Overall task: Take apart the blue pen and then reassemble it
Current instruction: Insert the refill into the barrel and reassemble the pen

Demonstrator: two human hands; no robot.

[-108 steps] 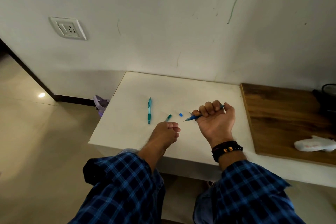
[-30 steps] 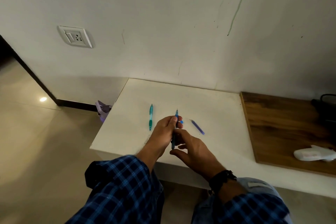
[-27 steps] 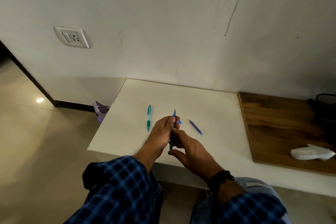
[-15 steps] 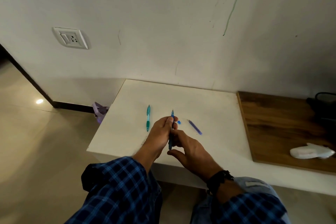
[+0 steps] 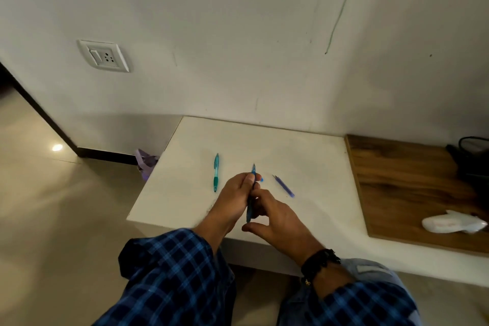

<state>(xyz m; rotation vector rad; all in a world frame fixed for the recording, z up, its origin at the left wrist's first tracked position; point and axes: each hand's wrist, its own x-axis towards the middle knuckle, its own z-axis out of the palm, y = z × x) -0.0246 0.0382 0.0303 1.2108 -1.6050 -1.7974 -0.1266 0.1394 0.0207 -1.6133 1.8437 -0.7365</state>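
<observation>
The blue pen (image 5: pixel 249 209) is in the air just above the near part of the white table (image 5: pixel 304 156), almost upright in the view, with its thin tip pointing away from the person. The left hand (image 5: pixel 234 198) pinches the upper part of the pen between thumb and fingers, close under the tip. The right hand (image 5: pixel 280 222) holds the lower part, its fingers curled round the barrel and the thumb stretched out under the end. So both hands are closed on the same pen and touch each other near its middle. Just beside the left fingertips lies a small blue piece (image 5: pixel 262 179) on the table; what it is exactly, one cannot tell. A little to the right of it lies a thin violet-blue refill (image 5: pixel 283 186), at a slant and apart from the hands. On the left side of the hands a teal pen (image 5: pixel 216 172) lies on the table, almost parallel to the held pen. The right wrist wears a black beaded bracelet (image 5: pixel 318 263), and both arms have blue checked sleeves (image 5: pixel 172 272). To the right the table meets a wooden board (image 5: pixel 410 180), where a white object (image 5: pixel 449 223) lies near the front edge. On the wall at the left there is a socket plate (image 5: pixel 103 55).
</observation>
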